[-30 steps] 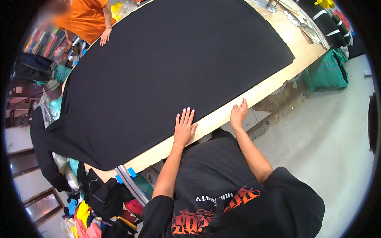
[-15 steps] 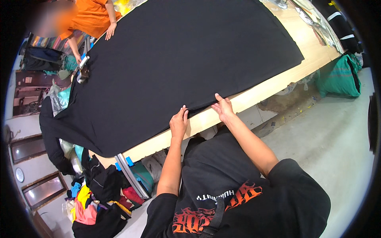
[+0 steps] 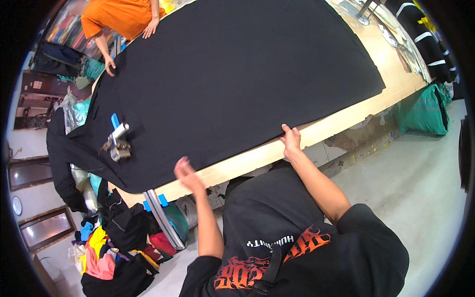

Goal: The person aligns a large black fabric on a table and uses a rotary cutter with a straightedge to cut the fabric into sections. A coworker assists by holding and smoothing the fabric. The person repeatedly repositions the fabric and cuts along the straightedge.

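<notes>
Black fabric [image 3: 237,74] lies spread over a pale wooden table [image 3: 242,163], its near edge running in front of me. My right hand [image 3: 292,140] is at that edge, thumb on top and fingers curled round the cloth. To the left, my left hand [image 3: 189,175] is smeared by motion beside the edge, and its grip does not show clearly. A silver and dark metal device [image 3: 118,142] with a blue piece, perhaps a cloth cutter, is over the left part of the fabric, also blurred. No hand touches it.
A co-worker in orange [image 3: 118,20] stands across the table, hands at the fabric's far left edge. A metal rail [image 3: 163,218] juts from the near left corner above a heap of coloured cloth [image 3: 101,257]. A green sack [image 3: 423,111] stands right.
The metal device has left the co-worker's hand and come toward me along the left side. My left hand has moved left off the fabric edge; my right hand has shifted slightly right.
</notes>
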`<state>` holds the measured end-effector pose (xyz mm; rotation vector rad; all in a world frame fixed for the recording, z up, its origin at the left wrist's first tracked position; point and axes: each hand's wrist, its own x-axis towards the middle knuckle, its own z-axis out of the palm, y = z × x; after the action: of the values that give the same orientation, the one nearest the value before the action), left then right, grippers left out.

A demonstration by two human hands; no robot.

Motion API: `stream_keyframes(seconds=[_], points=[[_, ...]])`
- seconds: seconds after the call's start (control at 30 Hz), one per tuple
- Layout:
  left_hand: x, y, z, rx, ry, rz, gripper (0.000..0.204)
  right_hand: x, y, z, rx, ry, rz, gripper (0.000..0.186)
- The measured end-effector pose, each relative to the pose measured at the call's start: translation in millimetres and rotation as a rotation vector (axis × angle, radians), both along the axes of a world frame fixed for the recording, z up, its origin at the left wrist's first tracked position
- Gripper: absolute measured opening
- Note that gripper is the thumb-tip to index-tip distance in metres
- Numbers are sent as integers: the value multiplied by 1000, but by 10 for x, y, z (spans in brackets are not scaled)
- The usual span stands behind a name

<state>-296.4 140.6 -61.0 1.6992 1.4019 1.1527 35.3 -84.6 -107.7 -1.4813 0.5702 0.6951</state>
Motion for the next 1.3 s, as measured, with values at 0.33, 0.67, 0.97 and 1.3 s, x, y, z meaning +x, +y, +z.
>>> stream_keyframes(seconds=[0.33, 0.67, 0.97, 1.3], points=[[-3128, 1196, -340, -272, -148, 602, 96, -322, 231, -157, 23, -179, -200, 61], [-4196, 455, -132, -627, -400, 957, 105, -330, 492, -54, -113, -54, -150, 34], [-3727, 1171, 73, -669, -490, 602, 100, -528, 633, -356, -982, -524, -54, 54], [-1319, 4447, 953, -330, -410, -320, 53, -1004, 775, 226, -1258, -727, 142, 32]])
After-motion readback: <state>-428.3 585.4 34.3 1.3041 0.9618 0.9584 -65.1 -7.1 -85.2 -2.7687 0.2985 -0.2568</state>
